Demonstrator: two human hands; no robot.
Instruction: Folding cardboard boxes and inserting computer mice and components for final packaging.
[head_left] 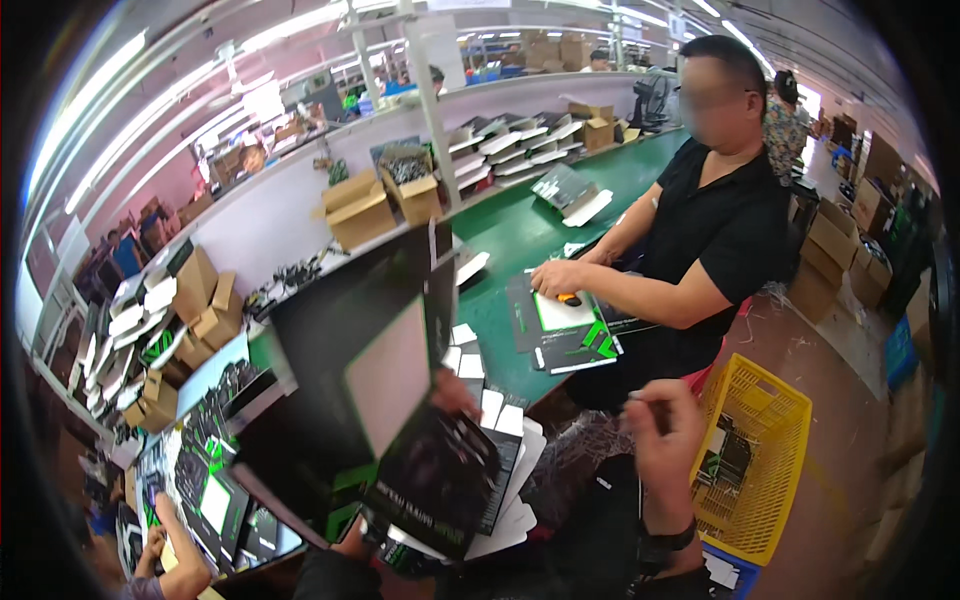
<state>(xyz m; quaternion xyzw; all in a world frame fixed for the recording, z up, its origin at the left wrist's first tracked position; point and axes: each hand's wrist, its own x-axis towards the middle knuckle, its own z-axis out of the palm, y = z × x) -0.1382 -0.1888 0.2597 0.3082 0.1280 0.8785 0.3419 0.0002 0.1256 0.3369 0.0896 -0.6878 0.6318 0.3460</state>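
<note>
Black cardboard (pixel 310 335) tilts beside a green worktop (pixel 492 308) along a white partition (pixel 270 222).

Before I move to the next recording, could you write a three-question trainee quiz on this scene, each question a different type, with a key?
1. Multiple choice: what colour is the large crate at the right?
A) White
B) Yellow
C) Red

2. True or false: the person's right hand is touching the black printed carton.

3. Fill in the blank: a dark band circles the person's ____ wrist.

Key:
1. B, yellow.
2. False; the right hand is raised, apart from the carton.
3. Right.
</note>
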